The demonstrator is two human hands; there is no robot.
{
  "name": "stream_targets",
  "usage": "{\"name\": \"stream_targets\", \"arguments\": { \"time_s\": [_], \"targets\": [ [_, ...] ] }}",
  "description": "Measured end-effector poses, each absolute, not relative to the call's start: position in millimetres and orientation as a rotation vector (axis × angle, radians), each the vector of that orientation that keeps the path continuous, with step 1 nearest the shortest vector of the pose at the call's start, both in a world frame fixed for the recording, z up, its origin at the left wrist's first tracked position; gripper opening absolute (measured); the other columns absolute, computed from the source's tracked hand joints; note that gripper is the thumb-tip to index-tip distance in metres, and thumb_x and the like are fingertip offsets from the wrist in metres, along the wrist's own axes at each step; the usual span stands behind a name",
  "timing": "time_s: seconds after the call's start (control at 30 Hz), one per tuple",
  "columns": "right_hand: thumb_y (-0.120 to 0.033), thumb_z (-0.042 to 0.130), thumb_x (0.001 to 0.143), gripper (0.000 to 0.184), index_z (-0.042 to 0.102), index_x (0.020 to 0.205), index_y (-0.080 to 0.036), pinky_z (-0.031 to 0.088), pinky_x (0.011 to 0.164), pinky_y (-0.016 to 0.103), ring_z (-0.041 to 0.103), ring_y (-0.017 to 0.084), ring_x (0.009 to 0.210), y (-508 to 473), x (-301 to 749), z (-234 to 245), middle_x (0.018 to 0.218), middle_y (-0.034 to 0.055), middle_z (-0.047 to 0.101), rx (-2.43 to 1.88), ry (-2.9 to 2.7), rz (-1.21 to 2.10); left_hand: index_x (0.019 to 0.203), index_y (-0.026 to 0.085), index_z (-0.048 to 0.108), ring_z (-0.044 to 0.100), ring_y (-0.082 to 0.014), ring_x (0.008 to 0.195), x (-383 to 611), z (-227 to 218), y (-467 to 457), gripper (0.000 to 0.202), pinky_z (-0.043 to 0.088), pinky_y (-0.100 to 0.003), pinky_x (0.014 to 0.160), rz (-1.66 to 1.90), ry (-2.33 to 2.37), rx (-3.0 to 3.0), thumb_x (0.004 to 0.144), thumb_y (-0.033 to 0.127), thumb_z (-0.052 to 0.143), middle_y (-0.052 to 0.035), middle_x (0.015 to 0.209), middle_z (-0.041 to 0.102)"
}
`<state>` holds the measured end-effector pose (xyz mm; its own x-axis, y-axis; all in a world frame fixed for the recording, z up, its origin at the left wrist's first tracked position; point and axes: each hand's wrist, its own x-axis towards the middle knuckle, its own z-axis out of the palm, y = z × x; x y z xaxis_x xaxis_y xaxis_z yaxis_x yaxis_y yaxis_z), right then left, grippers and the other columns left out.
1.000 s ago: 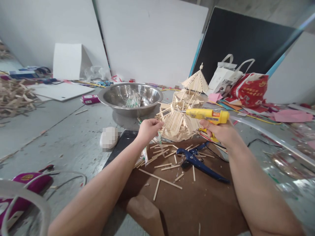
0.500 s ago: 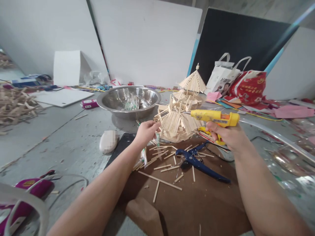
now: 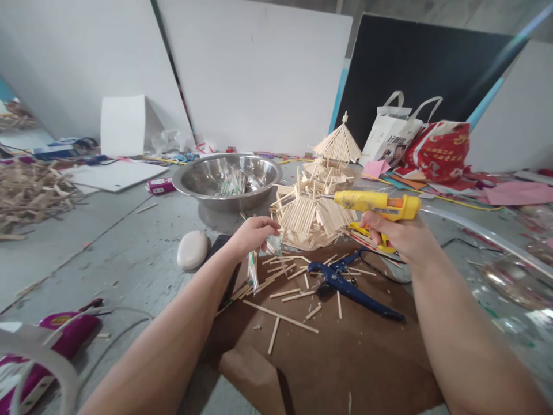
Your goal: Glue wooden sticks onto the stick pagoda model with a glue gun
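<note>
My right hand [image 3: 391,233] is wrapped round the handle of a yellow hot glue gun [image 3: 375,203]. Its nozzle points left, by the tiered roofs of a model pavilion [image 3: 302,214] built from thin wooden sticks; whether they touch, I cannot tell. At the pavilion's left front hovers my left hand [image 3: 256,233], fingers loosely bent and apart, with nothing visible in them. Clear plastic wrappers [image 3: 253,271] with green print lie just below it. Loose wooden sticks [image 3: 280,316] are scattered over brown paper [image 3: 345,357], along with a blue-handled cutter [image 3: 352,291].
Behind my left hand stands a steel basin [image 3: 207,199] with wrapped sticks inside. A white rounded object [image 3: 192,249] and a dark tray [image 3: 231,282] are at the left. Bags [image 3: 438,151] and coloured paper lie back right; a cable [image 3: 453,242] runs at the right.
My left hand has drawn back slightly left and down, and its pinched fingers have loosened. The glue gun has stayed nearly still in my right hand.
</note>
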<state>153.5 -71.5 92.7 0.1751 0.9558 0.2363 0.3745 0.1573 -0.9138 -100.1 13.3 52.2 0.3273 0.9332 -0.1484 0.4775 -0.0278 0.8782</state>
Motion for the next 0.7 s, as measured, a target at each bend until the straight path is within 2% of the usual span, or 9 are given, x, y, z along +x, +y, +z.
{"name": "stream_targets", "arguments": {
  "time_s": [0.13,0.33,0.53,0.7],
  "targets": [
    [-0.042,0.059,0.066,0.026,0.055,0.061,-0.017,0.03,0.037,0.021,0.039,0.006,0.035,-72.2,153.8,94.4,0.039,-0.0055,0.044,-1.335,-1.415,0.703,0.086,0.015,0.055,0.04,-0.0024,0.035,-101.0,52.1,12.0,0.024,0.029,-0.018,0.034,0.483,1.225,1.765,0.066,0.024,0.046,-0.0033,0.08,0.063],
    [-0.042,0.059,0.066,0.026,0.055,0.061,-0.017,0.031,0.036,0.021,0.039,0.006,0.034,-74.3,152.6,97.4,0.039,-0.0056,0.044,-1.33,-1.406,0.724,0.086,0.016,0.06,0.041,-0.0044,0.037,-99.7,51.6,10.3,0.028,0.034,-0.02,0.04,0.404,1.223,1.945,0.068,0.029,0.043,-0.0012,0.076,0.065],
    [-0.042,0.06,0.066,0.027,0.055,0.062,-0.016,0.031,0.037,0.021,0.039,0.005,0.035,-73.7,152.7,96.5,0.04,-0.0055,0.044,-1.36,-1.406,0.727,0.09,0.018,0.064,0.053,-0.0099,0.056,-95.4,52.5,9.8,0.032,0.042,-0.022,0.058,0.476,1.26,2.11,0.068,0.026,0.042,-0.0011,0.081,0.066],
    [-0.043,0.06,0.065,0.027,0.055,0.062,-0.016,0.033,0.038,0.022,0.04,0.006,0.036,-74.2,152.7,96.5,0.041,-0.0054,0.045,-1.379,-1.4,0.727,0.092,0.019,0.064,0.057,-0.0123,0.068,-94.3,53.2,8.7,0.032,0.042,-0.023,0.066,0.488,1.266,2.135,0.069,0.024,0.041,-0.0009,0.084,0.066]
  ]
}}
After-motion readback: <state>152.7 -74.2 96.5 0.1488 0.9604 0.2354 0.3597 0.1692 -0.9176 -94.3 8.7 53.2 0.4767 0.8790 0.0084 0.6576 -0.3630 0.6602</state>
